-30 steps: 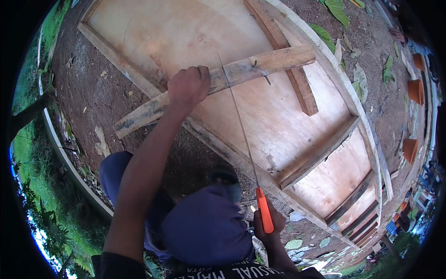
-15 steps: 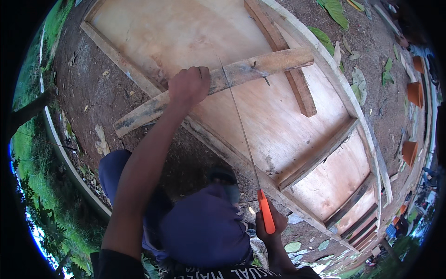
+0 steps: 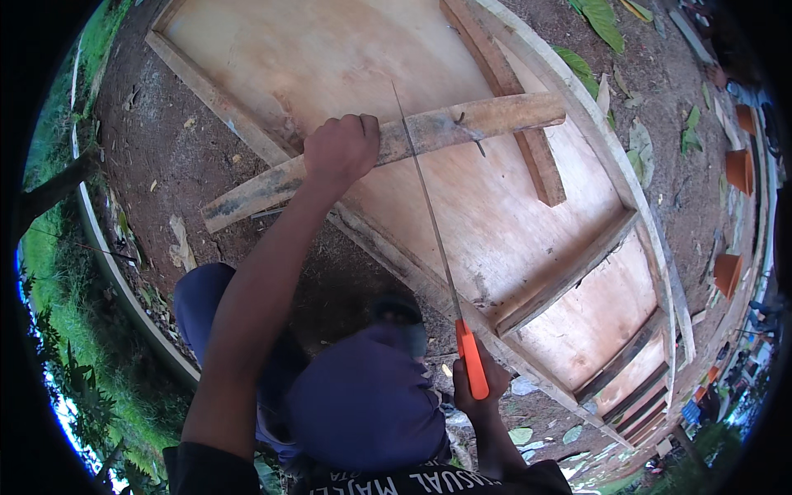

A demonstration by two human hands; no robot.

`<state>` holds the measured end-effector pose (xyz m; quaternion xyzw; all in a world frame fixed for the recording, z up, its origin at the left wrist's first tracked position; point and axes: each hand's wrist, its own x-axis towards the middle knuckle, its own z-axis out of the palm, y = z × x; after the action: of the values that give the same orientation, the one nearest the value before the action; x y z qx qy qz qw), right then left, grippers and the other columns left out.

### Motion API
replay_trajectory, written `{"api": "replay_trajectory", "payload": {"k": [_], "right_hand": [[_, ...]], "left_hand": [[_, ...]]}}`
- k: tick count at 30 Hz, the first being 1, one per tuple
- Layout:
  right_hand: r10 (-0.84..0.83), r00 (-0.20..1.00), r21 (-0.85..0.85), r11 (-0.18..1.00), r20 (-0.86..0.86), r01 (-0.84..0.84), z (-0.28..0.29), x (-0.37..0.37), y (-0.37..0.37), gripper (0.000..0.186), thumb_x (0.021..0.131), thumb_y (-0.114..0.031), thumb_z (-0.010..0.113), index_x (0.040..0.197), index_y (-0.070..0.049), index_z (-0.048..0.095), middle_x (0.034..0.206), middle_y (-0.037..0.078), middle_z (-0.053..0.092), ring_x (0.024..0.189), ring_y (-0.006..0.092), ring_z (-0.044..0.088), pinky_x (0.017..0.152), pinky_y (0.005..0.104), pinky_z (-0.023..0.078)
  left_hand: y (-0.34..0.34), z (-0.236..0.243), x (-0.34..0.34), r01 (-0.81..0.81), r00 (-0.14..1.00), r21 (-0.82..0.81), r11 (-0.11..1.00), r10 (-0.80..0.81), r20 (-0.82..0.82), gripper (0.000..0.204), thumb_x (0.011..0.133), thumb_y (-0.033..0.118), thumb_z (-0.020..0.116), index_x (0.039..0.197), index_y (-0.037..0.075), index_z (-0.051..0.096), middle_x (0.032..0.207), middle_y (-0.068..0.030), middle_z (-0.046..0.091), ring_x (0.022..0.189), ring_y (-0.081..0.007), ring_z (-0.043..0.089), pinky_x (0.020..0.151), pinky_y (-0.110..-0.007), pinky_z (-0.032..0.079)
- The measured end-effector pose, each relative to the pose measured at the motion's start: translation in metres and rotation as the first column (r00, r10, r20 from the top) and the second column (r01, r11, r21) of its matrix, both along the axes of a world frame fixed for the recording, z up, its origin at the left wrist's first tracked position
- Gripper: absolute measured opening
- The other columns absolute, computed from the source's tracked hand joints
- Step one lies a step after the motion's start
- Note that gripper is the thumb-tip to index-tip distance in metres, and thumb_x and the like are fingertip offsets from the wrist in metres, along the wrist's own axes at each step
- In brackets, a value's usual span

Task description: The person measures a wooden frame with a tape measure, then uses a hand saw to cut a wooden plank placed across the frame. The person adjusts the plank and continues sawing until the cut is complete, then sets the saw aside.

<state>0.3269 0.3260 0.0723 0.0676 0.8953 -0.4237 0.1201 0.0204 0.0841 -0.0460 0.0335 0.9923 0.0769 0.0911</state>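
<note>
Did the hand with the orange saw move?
Yes. The right hand and saw slid slightly back toward the person, away from the plank.

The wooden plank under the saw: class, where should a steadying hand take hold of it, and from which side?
Judged best: hold the wooden plank just left of the saw blade, palm down from above, as the left hand does. Its flat top face suits that grip, and a bent nail sticks out right of the blade.

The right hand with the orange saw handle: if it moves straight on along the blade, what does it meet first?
The right hand points up along the saw. Going straight on, it would likely first meet the edge rail of the plywood panel, well before the wooden plank held by the left hand. Depth is unclear.
</note>
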Motion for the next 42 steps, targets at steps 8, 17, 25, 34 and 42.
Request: {"api": "replay_trajectory", "payload": {"k": [8, 17, 25, 34, 42], "right_hand": [[-0.257, 0.930, -0.290, 0.940, -0.262, 0.178, -0.041, -0.207, -0.079, 0.045, 0.092, -0.016, 0.072, 0.132, 0.003, 0.062, 0.081, 0.019, 0.071, 0.067, 0.0301, 0.073, 0.064, 0.0380, 0.057], [-0.058, 0.998, -0.003, 0.998, -0.016, 0.058, 0.004, 0.012, -0.015, 0.053, 0.089, -0.014, 0.070, 0.140, -0.002, 0.060, 0.119, 0.018, 0.074, 0.085, 0.0293, 0.077, 0.073, 0.0359, 0.060], [-0.239, 0.956, -0.279, 0.942, -0.167, 0.187, -0.031, -0.212, -0.071, 0.042, 0.092, -0.013, 0.070, 0.130, 0.002, 0.064, 0.096, 0.019, 0.075, 0.077, 0.0290, 0.076, 0.071, 0.0370, 0.058], [-0.070, 0.980, -0.064, 0.996, -0.187, 0.059, -0.008, -0.025, -0.022, 0.047, 0.092, -0.013, 0.069, 0.136, 0.002, 0.061, 0.112, 0.019, 0.076, 0.089, 0.0284, 0.078, 0.077, 0.0355, 0.061], [-0.250, 0.937, -0.363, 0.920, -0.244, 0.151, -0.056, -0.197, -0.073, 0.045, 0.094, -0.012, 0.068, 0.136, 0.003, 0.061, 0.090, 0.020, 0.073, 0.075, 0.0277, 0.074, 0.071, 0.0348, 0.057]], "left_hand": [[0.015, 0.010, -0.010, 0.036, 0.999, 0.033, 0.999, -0.035, -0.040, 0.038, 0.101, 0.031, 0.044, 0.089, 0.007, 0.070, 0.090, -0.0200, 0.073, 0.085, -0.0446, 0.070, 0.076, -0.055, 0.058], [0.000, 0.001, -0.001, -0.003, 1.000, 0.017, 1.000, 0.003, -0.010, 0.039, 0.101, 0.032, 0.044, 0.089, 0.006, 0.071, 0.093, -0.0205, 0.073, 0.085, -0.0449, 0.070, 0.077, -0.055, 0.058], [0.013, 0.007, -0.005, 0.048, 0.999, 0.038, 0.998, -0.048, 0.016, 0.038, 0.102, 0.031, 0.043, 0.092, 0.007, 0.070, 0.096, -0.0214, 0.073, 0.090, -0.0452, 0.070, 0.078, -0.056, 0.057], [0.002, 0.000, -0.005, -0.062, 0.992, 0.037, 0.997, 0.057, 0.115, 0.043, 0.101, 0.035, 0.043, 0.098, 0.004, 0.073, 0.101, -0.0267, 0.072, 0.092, -0.0450, 0.070, 0.081, -0.054, 0.058], [0.011, 0.005, 0.005, 0.174, 0.976, -0.008, 0.985, -0.173, -0.130, 0.036, 0.097, 0.030, 0.053, 0.080, 0.005, 0.071, 0.081, -0.0233, 0.071, 0.077, -0.0414, 0.072, 0.070, -0.051, 0.060]]}}
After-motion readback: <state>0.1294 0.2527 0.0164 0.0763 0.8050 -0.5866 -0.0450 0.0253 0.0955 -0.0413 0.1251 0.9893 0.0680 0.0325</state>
